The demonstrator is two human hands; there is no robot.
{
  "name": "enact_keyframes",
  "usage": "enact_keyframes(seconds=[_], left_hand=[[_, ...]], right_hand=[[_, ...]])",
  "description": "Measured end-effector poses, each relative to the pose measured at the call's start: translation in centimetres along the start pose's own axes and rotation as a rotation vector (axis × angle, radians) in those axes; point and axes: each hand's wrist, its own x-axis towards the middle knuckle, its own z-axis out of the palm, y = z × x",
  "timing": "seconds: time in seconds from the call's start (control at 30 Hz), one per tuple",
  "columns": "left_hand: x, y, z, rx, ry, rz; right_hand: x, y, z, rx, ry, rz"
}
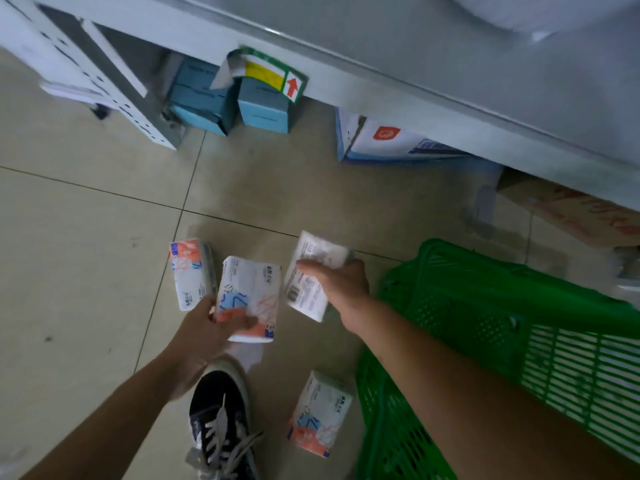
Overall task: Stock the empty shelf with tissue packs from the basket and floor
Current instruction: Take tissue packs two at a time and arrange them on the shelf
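Several white tissue packs with orange and blue print lie on the tiled floor. My left hand grips the middle tissue pack at its near end. Another pack lies just left of it. My right hand holds a third pack, turned with its barcode side up. A further pack rests beside the green basket, which stands at the right. The grey shelf runs across the top of the view.
Blue boxes and a white carton sit under the shelf. A brown cardboard box lies at the right. A torn label hangs from the shelf edge. My dark sneaker stands between my arms.
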Motion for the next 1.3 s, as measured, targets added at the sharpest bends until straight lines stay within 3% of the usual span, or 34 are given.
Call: enact_keyframes(seconds=[0.27,0.5,0.83,0.93,1.1,1.3], left_hand=[[-6.4,6.6,1.3,-0.134,-0.087,0.050],[-14.3,13.5,2.6,-0.129,-0.143,0.115],[-29.7,22.6,0.1,-0.110,-0.135,0.208],[-34.6,25.9,-1.6,-0.183,-0.037,0.218],[-43.4,30.4,-5.1,-0.135,-0.162,0.349],[-52.1,35.6,-6.7,-0.191,-0.123,0.466]], right_hand=[[-6.1,-8.2,-5.9,-0.097,-0.192,-0.069],[-15.6,-13.7,-10.7,-0.146,-0.234,-0.086],[-33.3,-22.1,-10.8,-0.070,-0.381,-0.152],[-38.4,-25.8,-10.5,-0.080,-0.411,-0.174],[-46.5,-31.2,-9.7,-0.140,-0.450,-0.216],[-55.2,-35.9,-9.0,-0.148,-0.470,-0.258]])
